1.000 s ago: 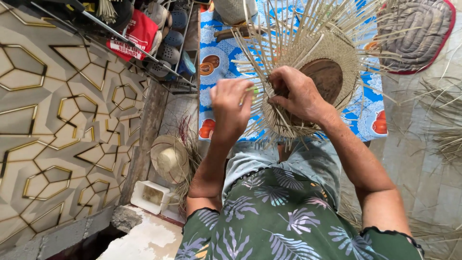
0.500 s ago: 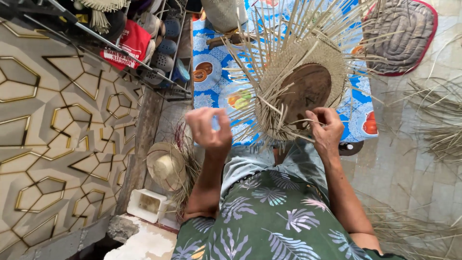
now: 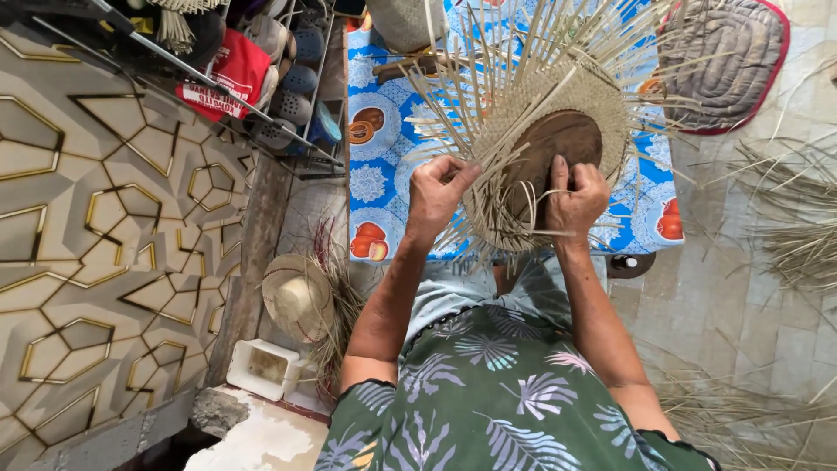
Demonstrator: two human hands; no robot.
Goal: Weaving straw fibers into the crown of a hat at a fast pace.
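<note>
Held a half-woven, round, pale straw hat (image 3: 558,131) with long loose strands radiating outward, stretched over a dark brown rounded wooden mould (image 3: 558,153) and resting at the near edge of the desk covered in a blue patterned cloth (image 3: 375,174). Left hand (image 3: 436,194) sat just beside the weave's left rim, grip pressed together on a few thin strands. Right hand (image 3: 574,194) lay on the mould's lower right, grip pinching a flat strand against the woven band. Nearby on the floor lay a finished pale straw hat (image 3: 298,296), a small white plastic tub (image 3: 264,368), and heaps of loose dry straw (image 3: 798,227); a grey quilted cushion with red trim (image 3: 724,57) sat past the desk's far right corner. Risked, as a judgement: brittle strands snapping under hard pull, or the weave slackening should either pinch slip.
</note>
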